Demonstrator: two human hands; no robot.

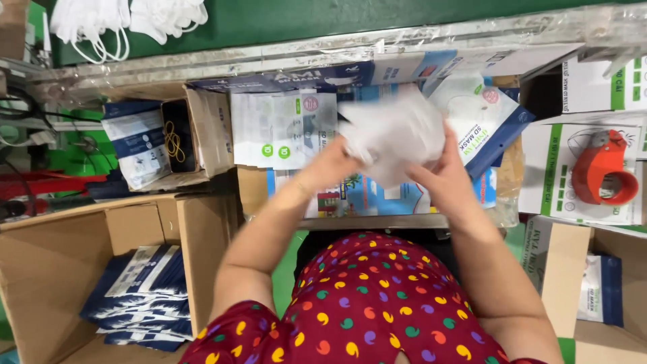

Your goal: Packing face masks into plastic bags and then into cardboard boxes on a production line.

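Both my hands hold a bunch of white face masks (391, 131) above the work table; the masks are blurred by motion. My left hand (330, 162) grips their lower left side. My right hand (441, 168) grips their lower right side. Just behind the masks lies a stack of flat mask pouches (283, 128), white with green dots. A blue and white pouch (488, 121) lies to the right of the masks.
A large cardboard box (40, 256) at my left holds several filled blue pouches (141, 296). A small box with rubber bands (176, 138) stands beside it. A red tape dispenser (603, 168) rests on white cartons at right. More masks (128, 20) lie on the green belt behind.
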